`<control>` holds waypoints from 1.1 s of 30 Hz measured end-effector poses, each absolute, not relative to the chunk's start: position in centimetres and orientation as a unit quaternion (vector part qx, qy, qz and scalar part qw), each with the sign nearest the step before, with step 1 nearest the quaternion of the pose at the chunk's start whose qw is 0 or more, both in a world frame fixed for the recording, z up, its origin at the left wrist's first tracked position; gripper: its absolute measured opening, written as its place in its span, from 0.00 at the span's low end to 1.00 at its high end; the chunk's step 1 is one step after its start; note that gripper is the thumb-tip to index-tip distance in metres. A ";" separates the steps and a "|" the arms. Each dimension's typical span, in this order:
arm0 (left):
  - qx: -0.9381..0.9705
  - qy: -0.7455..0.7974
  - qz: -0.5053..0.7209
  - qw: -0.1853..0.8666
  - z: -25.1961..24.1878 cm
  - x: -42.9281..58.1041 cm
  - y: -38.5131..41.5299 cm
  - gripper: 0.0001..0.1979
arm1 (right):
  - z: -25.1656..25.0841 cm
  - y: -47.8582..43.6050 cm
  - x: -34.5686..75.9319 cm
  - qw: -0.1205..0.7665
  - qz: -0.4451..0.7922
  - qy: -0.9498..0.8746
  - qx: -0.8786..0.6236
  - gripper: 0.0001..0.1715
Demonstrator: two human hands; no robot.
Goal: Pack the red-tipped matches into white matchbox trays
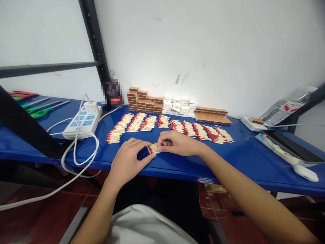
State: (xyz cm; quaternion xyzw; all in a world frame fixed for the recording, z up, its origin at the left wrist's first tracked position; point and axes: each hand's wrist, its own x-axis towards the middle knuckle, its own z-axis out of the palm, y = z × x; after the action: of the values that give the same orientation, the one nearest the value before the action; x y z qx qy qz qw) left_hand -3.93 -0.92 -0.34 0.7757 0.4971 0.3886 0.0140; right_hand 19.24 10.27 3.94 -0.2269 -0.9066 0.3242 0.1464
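With my left hand (132,156) and right hand (177,144) each pinching an end of the tray (153,148) of matches, just in front of the match row (167,127) on the desk (254,152), I judge it best to hold it level and press lightly.

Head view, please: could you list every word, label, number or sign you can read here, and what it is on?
None can be read.
Packet at the right edge: red print, too blurred.
Dark object by the wall: pixelated, unreadable.
Power strip, brown matchboxes, match tray in left hand and right hand: no text visible.
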 end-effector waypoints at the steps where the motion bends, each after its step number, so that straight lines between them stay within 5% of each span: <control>1: 0.775 0.500 0.387 0.016 -0.3 -3.9 -0.9 0.13 | 3.9 10.2 19.2 0.150 0.321 -0.907 -0.227 0.13; 7: 0.779 0.497 0.380 0.021 -0.2 -3.9 -1.0 0.09 | 4.0 10.5 19.0 0.203 0.271 -0.907 -0.249 0.13; 14: 0.775 0.499 0.388 0.020 -0.2 -3.9 -1.0 0.09 | 2.7 14.4 20.2 0.270 0.042 -0.889 -0.366 0.06; 33: 0.774 0.503 0.382 0.031 -0.1 -3.8 -1.1 0.07 | 1.2 17.0 20.9 0.215 0.008 -0.897 -0.386 0.07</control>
State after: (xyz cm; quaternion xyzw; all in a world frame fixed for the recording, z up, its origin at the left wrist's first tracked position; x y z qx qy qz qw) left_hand -3.83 -1.08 -0.05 0.7744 0.5033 0.3820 0.0310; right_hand 20.89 16.96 1.20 -0.3861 -0.8971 0.0079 0.2148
